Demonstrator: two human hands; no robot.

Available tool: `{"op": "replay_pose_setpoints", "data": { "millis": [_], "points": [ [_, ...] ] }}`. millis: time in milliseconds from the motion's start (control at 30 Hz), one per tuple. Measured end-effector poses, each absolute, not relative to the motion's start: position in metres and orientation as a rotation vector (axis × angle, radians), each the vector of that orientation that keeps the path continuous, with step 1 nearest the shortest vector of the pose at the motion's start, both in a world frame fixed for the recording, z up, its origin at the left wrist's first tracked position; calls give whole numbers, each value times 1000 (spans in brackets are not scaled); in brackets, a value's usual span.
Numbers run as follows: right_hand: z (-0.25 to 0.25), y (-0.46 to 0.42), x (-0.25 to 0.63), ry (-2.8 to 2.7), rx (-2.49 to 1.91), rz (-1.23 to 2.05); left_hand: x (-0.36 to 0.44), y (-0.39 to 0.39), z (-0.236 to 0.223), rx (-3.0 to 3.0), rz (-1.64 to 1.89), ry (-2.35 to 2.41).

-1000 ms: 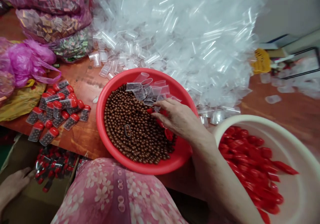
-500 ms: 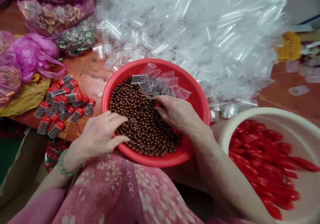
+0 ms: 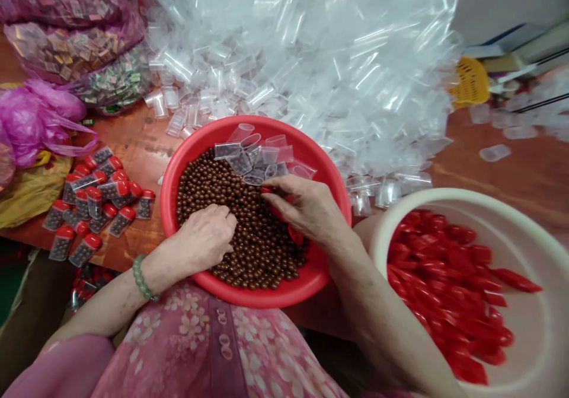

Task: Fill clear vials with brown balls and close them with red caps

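Note:
A red basin (image 3: 262, 298) holds small brown balls (image 3: 213, 181), with several clear plastic containers (image 3: 267, 156) at its far side. My left hand (image 3: 208, 235), a green bead bracelet at its wrist, reaches over the near left rim. Its fingers are curled down among the balls, over the spot where a single clear container lay; they hide it. Above the balls, my right hand (image 3: 306, 205) is closed with thumb and forefinger pinching a red cap (image 3: 265, 190). More red caps (image 3: 295, 235) show beneath its palm.
Filled, red-capped containers (image 3: 120, 220) lie left of the basin; more sit in a box (image 3: 84, 282) below the table edge. A cream tub (image 3: 444, 199) of red caps stands right. Behind rises a heap of clear containers (image 3: 311, 72). Purple bags (image 3: 40, 113) occupy the left.
My left hand has come up from the box below the table into the basin and closed over the loose clear container. My right hand stays over the balls with the red caps.

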State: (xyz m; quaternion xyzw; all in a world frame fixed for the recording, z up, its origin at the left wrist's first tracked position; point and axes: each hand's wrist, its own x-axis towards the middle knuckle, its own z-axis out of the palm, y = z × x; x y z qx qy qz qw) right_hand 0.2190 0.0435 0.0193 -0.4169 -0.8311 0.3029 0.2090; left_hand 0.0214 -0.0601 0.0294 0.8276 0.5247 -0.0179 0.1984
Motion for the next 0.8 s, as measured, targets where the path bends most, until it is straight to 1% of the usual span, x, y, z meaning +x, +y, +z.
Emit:
{"op": "replay_pose_setpoints", "data": {
  "millis": [167,267,333,500,567,733,800],
  "points": [
    [23,38,218,-1701,-1135,1234,20,-61,27,2310,-42,1450],
    [20,39,218,-1535,-1128,1386,19,-60,26,2322,-26,1424],
    [19,39,219,-1528,-1134,1392,19,-60,25,2337,-1,1389],
    [23,36,224,-1778,-1170,1249,18,-58,28,2323,58,1359],
    [28,36,228,-1829,-1179,1139,17,-56,31,2270,104,1390],
    [42,45,241,-2253,-1279,732,14,-51,34,2023,368,1488],
    [44,47,242,-2379,-1368,487,13,-51,32,1949,456,1498]
  ]
}}
